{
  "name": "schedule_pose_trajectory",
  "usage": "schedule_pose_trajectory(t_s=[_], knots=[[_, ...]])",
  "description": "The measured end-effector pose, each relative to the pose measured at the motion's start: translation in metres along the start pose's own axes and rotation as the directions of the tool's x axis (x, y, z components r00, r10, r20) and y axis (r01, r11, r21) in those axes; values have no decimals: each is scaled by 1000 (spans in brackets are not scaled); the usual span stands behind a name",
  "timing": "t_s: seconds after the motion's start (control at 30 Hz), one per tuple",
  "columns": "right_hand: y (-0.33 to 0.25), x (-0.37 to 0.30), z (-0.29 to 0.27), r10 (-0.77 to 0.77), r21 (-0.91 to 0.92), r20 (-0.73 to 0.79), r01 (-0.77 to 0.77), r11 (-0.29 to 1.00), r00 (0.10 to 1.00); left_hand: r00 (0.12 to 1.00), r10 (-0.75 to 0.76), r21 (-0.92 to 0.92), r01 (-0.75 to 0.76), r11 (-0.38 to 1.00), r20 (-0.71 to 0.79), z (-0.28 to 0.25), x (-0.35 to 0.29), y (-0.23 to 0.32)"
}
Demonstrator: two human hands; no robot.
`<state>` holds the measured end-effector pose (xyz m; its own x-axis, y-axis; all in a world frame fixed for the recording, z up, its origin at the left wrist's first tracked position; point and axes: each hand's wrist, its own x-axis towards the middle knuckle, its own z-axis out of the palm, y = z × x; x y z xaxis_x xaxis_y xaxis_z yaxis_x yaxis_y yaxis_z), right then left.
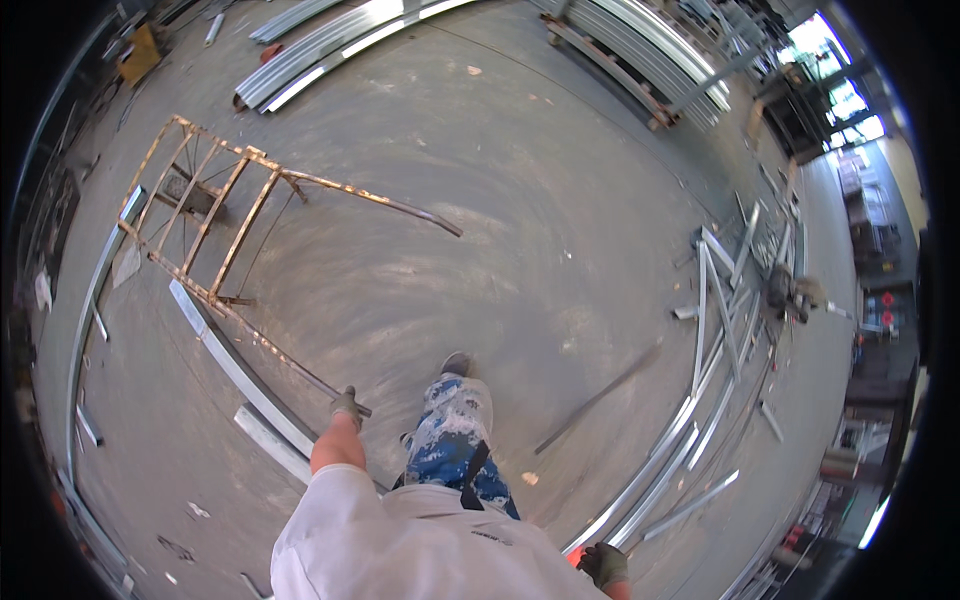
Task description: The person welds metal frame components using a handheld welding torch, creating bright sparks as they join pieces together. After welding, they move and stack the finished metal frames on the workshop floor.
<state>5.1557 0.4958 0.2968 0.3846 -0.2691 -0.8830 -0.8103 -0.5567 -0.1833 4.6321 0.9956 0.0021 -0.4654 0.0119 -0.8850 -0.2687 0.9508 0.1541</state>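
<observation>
My left hand [345,404], in a grey-green work glove, is closed round the end of one long handle of a rusty metal hand cart [243,222]. The cart's ladder-like frame stretches away to the far left. Its other handle reaches out over the floor with no hand on it. At the lower right edge, my gloved right hand [604,566] has its fingers curled. Beside them shows a bit of an orange-red thing [574,556], mostly hidden by my body and too little seen to name.
Long metal profiles [240,365] lie left of my legs, by the cart. A heap of loose metal offcuts [722,310] spreads on the right. A single bar [598,398] lies ahead on the right. Stacked metal lengths [335,50] stand at the back.
</observation>
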Motion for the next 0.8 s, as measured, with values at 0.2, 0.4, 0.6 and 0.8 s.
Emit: schedule_pose_trajectory(t_s=[0.2,0.4,0.6,0.8], knots=[[-165,10,44,-156,-275,28,158,949,987,995,95,-61,-93,994,26,30,-17,-6],[-312,-8,111,-196,-400,147,239,884,970,985,169,-168,-174,970,-43,135,-74,32],[-397,-30,146,-257,-439,198,320,839,946,986,161,-290,-163,943,-30,221,-140,64],[-439,-63,158,-202,-554,205,284,782,958,987,153,-397,-156,904,-40,241,-114,46]])
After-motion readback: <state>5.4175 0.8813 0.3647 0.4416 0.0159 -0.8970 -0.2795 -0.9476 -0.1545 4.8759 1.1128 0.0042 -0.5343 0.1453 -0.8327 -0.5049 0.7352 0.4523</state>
